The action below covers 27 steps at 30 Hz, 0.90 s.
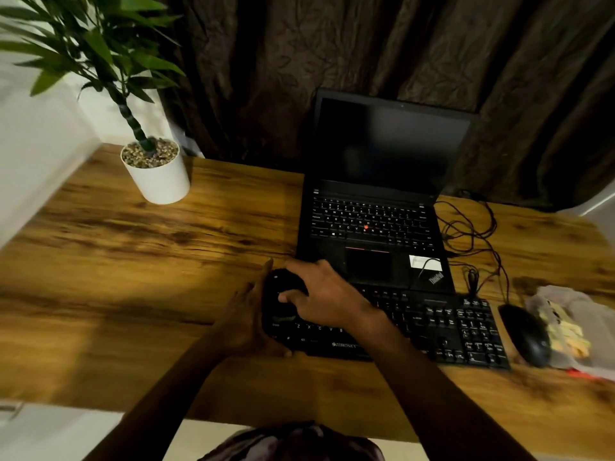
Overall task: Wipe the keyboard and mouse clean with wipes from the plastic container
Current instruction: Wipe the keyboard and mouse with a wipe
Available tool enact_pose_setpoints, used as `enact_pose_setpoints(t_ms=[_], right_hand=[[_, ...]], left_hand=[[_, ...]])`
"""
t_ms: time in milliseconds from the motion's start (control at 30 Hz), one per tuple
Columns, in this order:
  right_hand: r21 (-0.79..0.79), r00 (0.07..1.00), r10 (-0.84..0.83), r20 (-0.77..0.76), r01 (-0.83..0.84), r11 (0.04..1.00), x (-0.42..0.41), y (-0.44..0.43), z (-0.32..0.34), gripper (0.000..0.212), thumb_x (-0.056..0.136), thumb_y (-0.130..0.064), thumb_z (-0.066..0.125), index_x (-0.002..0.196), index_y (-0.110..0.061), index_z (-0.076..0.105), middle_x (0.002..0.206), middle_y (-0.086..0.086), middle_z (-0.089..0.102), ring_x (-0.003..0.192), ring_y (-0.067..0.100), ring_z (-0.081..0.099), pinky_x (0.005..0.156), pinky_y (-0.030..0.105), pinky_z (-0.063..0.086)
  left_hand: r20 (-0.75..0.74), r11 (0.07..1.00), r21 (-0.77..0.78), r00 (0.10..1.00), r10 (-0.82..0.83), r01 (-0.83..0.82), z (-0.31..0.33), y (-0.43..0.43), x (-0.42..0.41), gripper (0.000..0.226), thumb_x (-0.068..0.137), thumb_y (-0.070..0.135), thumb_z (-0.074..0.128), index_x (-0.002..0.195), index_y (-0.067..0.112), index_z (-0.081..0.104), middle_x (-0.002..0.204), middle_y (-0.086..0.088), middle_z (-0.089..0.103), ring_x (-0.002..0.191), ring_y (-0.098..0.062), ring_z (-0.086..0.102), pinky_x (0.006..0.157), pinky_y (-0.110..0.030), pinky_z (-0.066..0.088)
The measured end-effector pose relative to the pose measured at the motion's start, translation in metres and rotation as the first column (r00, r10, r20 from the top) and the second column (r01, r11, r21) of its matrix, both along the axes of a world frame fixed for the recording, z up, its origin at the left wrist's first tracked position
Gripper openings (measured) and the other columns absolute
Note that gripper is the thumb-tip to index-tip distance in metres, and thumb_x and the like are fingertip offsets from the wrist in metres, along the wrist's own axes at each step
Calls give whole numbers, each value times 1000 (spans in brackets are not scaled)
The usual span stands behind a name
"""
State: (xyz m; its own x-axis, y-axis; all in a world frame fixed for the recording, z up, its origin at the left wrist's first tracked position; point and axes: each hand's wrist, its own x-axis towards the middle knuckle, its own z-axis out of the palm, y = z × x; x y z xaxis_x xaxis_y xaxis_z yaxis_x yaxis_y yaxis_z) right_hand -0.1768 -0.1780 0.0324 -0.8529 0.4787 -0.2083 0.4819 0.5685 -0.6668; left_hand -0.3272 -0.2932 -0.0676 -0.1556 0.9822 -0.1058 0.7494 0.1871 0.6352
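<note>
A black keyboard (432, 327) lies on the wooden table (133, 277) in front of the laptop. My left hand (246, 314) grips its left end, palm against the edge. My right hand (326, 294) presses curled fingers onto a dark rounded lump (283, 284) on the keyboard's left keys. It looks like a dark wipe, but blur keeps me from being sure. The black mouse (529, 337) sits just right of the keyboard. Beside it on the right lies the clear plastic container (572, 327) with pale yellow wipes inside.
An open black laptop (372, 221) with a dark screen stands behind the keyboard. Black cables (472, 227) tangle to its right. A potted plant in a white pot (159, 178) stands at the back left. A dark curtain hangs behind the table.
</note>
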Motion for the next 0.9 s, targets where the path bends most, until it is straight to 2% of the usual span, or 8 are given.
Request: enact_pose_setpoints(t_ms=[100, 167, 267, 333, 433, 633, 800, 900], right_hand=[[5, 1000, 5, -25, -4, 1000, -4, -6, -9, 41, 88, -38, 62, 127, -36, 50, 115, 2, 63, 108, 20, 60, 88, 45, 56], [7, 1000, 9, -16, -9, 1000, 0, -1, -8, 39, 90, -33, 64, 125, -40, 49, 117, 4, 61, 107, 21, 60, 87, 44, 57], [41, 999, -14, 38, 13, 999, 12, 13, -5, 40, 91, -31, 64, 123, -47, 47, 116, 2, 57, 103, 21, 61, 81, 42, 59], [69, 997, -27, 75, 22, 997, 20, 16, 2, 39, 93, -30, 64, 123, -48, 47, 111, -3, 51, 103, 20, 58, 81, 38, 57], [89, 994, -27, 103, 18, 996, 29, 17, 6, 41, 95, -30, 62, 130, -45, 46, 105, -10, 40, 100, 15, 51, 77, 29, 48], [18, 998, -50, 30, 49, 999, 13, 6, -5, 36, 87, -41, 61, 121, -42, 50, 115, 2, 58, 105, 21, 60, 82, 45, 58], [-3, 998, -35, 60, 35, 999, 10, 8, -10, 48, 84, -50, 57, 130, -45, 45, 120, 2, 55, 110, 22, 57, 87, 45, 56], [30, 994, -60, 93, 58, 998, 24, 17, 2, 37, 91, -37, 63, 123, -47, 48, 117, 0, 50, 108, 20, 55, 86, 40, 56]], left_hand=[[-1, 1000, -9, 1000, 2, -2, 0, 0, 0, 163, 31, 99, 59, 157, 14, -1, 149, 23, 20, 136, -23, 34, 112, -43, 33], [-5, 1000, -5, 1000, -9, 9, -1, 1, 0, 165, 31, 99, 59, 156, 17, -11, 151, 28, 13, 140, -23, 30, 115, -43, 29], [0, 1000, 8, 1000, -28, 28, 0, 2, 1, 164, 35, 94, 66, 151, 24, -27, 153, 24, 15, 144, -22, 29, 118, -42, 23], [23, 1000, 2, 999, -26, 26, 3, 1, 2, 165, 35, 91, 68, 152, 20, -24, 149, 25, 18, 143, -23, 29, 116, -35, 21], [30, 1000, -8, 999, -18, 18, 2, 1, 2, 165, 35, 90, 70, 152, 23, -24, 149, 25, 22, 142, -24, 30, 115, -36, 24], [17, 1000, -22, 1000, -17, 18, -4, 2, -1, 164, 35, 88, 75, 148, 33, -30, 159, 21, 13, 148, -21, 20, 119, -45, 20], [21, 1000, -18, 1000, -10, 10, -2, 1, -1, 163, 37, 86, 76, 149, 31, -29, 161, 15, 18, 148, -20, 23, 119, -43, 21], [36, 999, -52, 999, 8, -6, -1, 2, 1, 165, 33, 85, 76, 147, 34, -33, 160, 11, 24, 147, -20, 23, 119, -39, 18]])
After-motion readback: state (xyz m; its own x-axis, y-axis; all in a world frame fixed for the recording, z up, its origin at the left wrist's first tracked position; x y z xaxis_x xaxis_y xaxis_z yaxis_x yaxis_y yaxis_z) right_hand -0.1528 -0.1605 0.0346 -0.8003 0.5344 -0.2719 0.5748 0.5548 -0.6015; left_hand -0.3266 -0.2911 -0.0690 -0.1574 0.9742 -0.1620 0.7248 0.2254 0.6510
